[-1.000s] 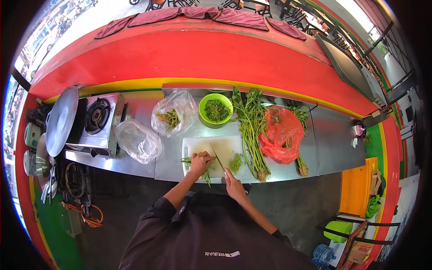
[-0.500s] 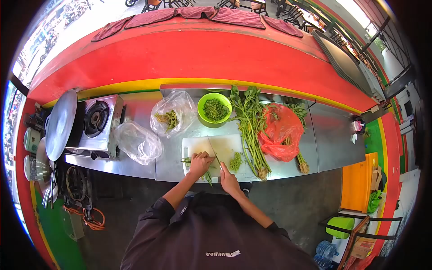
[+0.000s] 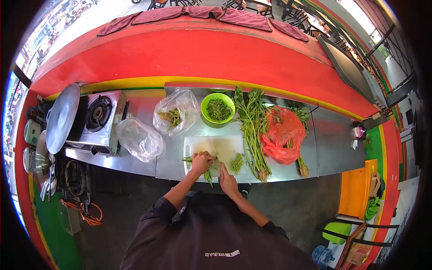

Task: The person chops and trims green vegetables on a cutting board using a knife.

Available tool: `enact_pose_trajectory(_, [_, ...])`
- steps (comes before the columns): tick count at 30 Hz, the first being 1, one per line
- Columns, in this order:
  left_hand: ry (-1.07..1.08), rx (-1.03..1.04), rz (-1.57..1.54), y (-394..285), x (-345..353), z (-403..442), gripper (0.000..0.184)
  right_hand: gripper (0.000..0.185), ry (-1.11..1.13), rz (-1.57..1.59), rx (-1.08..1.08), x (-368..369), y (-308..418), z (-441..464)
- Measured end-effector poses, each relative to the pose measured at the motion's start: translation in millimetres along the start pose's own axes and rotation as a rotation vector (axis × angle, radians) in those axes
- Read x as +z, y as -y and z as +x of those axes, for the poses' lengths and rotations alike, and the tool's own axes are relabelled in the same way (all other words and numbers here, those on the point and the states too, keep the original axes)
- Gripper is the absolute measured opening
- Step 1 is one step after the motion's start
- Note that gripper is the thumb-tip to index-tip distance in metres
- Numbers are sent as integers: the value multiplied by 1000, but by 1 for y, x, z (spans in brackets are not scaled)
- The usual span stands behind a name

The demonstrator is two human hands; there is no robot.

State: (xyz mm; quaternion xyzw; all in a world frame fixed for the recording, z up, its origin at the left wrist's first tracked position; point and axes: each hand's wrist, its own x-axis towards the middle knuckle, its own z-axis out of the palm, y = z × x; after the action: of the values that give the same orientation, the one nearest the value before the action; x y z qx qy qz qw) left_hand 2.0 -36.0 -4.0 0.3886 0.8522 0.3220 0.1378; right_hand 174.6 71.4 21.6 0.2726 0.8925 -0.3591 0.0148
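Observation:
My left hand [image 3: 202, 163] is closed on a green vegetable [image 3: 208, 177], pressing it to the white cutting board [image 3: 191, 143]. Its ends stick out left of the hand and below it. My right hand [image 3: 228, 182] grips a knife [image 3: 216, 153], whose blade slants up and left across the board beside my left fingertips. A small heap of chopped green pieces [image 3: 236, 163] lies on the board's right side. Behind the board stands a lime-green bowl [image 3: 204, 118] holding chopped greens [image 3: 218, 110].
Leafy green stalks [image 3: 253, 135] with roots and a red plastic bag [image 3: 281, 141] lie to the right. Two clear plastic bags [image 3: 140, 139] are on the left, one with greens inside. A gas stove [image 3: 99, 114] and large round metal lid [image 3: 63, 119] stand farther left.
The knife blade has shifted slightly beside my left fingers, both hands staying over the board. The whole view has shifted a little; the surrounding things look unmoved.

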Motion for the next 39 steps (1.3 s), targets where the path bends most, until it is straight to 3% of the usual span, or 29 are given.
enact_pose_trajectory(10, [-42,-62,-64,2,3,-1,13,48,59,41,53,-22,4,-20])
enact_pose_trajectory(18, [-151,65,-7,0,6,-10,11,49,-42,-15,6,4,2,0])
enact_pose_trajectory(30, [-75,3,-32,6,6,-4,14,50,94,-17,143,-23,15,-24])
enact_pose_trajectory(33, [-46,28,-11,4,3,-5,16,50,22,-44,23,-5,2,-13])
enact_pose_trajectory(39, [-27,17,-6,-1,-3,-5,15,48,18,23,44,-14,10,4])
